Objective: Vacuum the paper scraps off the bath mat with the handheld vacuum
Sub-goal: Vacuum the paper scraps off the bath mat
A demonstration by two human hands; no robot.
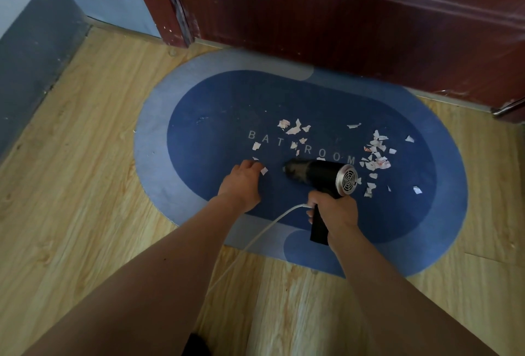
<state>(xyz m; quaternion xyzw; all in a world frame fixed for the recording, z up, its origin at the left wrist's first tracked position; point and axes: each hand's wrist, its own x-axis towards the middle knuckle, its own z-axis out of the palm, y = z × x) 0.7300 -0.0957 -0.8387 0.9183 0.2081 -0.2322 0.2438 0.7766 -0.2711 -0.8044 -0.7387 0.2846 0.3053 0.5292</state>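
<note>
Dozens of scraps (pixel 375 153) left on the mat (pixel 216 116): thickest right of the lettering, a smaller scatter above it, one piece just beside the left hand (pixel 241 182). Best to keep the mouth of the vacuum (pixel 318 173) low, nearly brushing the pile, and to sweep slowly into each cluster rather than darting over it. Clear the near left patch first, then swing round for the big heap behind the grille end, well apart from the mouth now. Mind the exhaust, likely to scatter light paper if aimed at that heap. Keep the cord (pixel 255 239) trailing back over the floor (pixel 85 185), away from the scraps. Pin the mat flat with the free hand.

Right hand (pixel 335 210) wrapped round the handle, fingers and thumb closed on it, barrel lying sideways just over the mat, mouth pointing left. Left hand knuckles-up on the mat, fingers loosely bent, tips down on the pile near the mouth — nothing visibly pinched, undersides of the fingers hidden.
</note>
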